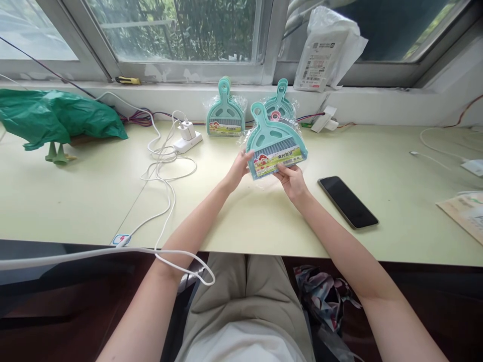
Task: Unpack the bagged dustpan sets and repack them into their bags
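Between my two hands is a mint-green dustpan and brush set (274,143) in clear plastic wrap, tilted, with its handle pointing up and a printed label across the bristles. My left hand (239,168) grips its left edge. My right hand (291,180) pinches the lower edge, thumb on the label. Behind it, another mint-green dustpan set (282,95) leans against the window ledge, partly hidden by the held one. To the left stand more wrapped dustpan sets (225,108), upright at the back of the table.
A black phone (347,202) lies right of my right arm. White cables (162,171) and a power strip (187,143) spread on the left, near a green plastic bag (60,118). A white package (320,55) leans on the window; a yellow cutter (128,80) lies on the ledge.
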Demonstrator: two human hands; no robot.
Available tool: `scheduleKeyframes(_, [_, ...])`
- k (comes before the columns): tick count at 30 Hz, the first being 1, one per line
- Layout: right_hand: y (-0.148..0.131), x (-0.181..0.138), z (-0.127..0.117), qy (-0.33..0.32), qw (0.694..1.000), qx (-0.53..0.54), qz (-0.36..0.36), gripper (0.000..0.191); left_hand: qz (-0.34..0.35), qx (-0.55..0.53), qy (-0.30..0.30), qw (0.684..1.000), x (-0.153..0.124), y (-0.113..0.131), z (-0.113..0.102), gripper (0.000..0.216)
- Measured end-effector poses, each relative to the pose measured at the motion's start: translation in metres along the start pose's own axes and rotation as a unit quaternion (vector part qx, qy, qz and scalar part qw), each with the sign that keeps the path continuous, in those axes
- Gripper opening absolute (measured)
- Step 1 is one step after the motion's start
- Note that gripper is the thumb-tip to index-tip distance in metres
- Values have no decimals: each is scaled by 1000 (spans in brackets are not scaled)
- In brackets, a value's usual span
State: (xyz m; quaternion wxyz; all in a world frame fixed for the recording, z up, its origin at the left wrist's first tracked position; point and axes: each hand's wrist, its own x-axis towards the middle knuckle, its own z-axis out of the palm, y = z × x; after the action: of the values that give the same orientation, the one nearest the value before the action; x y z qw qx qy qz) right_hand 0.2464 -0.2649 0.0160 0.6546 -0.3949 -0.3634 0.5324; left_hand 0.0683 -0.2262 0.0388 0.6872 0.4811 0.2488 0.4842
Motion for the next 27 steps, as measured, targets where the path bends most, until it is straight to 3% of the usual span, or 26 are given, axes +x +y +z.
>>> scheduleKeyframes(4, [1,2,-2,14,1000,9,-11,33,-8,57,-13,998,-4,-4,6,57])
scheduleKeyframes(9, [3,3,-2,23,999,21,-14,31,-29,71,-22,997,-4,-8,1,45])
scheduleKeyframes(17, [6,3,-3,26,999,26,-15,36,-34,59,-1,998,-1,-13,-2,45])
scheduleKeyframes(27, [7,4,-1,39,998,45,-4,22,-58,109,-12,992,-5,-7,-2,50])
